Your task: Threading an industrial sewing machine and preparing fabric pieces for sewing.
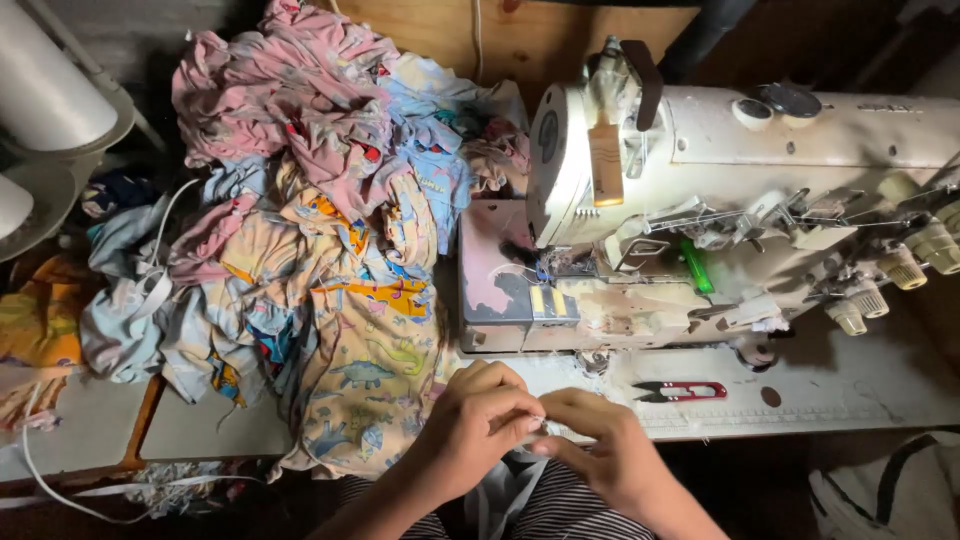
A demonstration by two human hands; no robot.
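**Inspector:** Where were the hands relative to the cream-white industrial sewing machine (700, 210)?

**Operator:** Both were together just in front of the sewing machine, at the near edge of the pale worktable (860, 395). The left hand (478, 420) and the right hand (600, 445) met fingertip to fingertip, each pinched on a small strip of white fabric (548, 427). The strip sat between the two hands, in front of the machine's base and above the person's striped lap.

**Inspector:** How firm was the grip?

**Operator:** The fingers of both hands were closed on the strip. How much of the strip lay hidden beneath them could not be determined.

**Inspector:** What lay near the machine?

**Operator:** A small pair of red-handled thread snips (680, 390) lay flat on the worktable, directly in front of the machine and to the right of the hands, not touching them. To the left of the machine, a heaped pile of printed garments in pink, blue and yellow (310, 220) reached from the far wall to the table's near edge; its nearest piece, a yellow cloth with a dinosaur print (365, 385), hung just beside the left hand. Farther left of the machine, a large white thread cone (45, 85) stood at the frame's edge.
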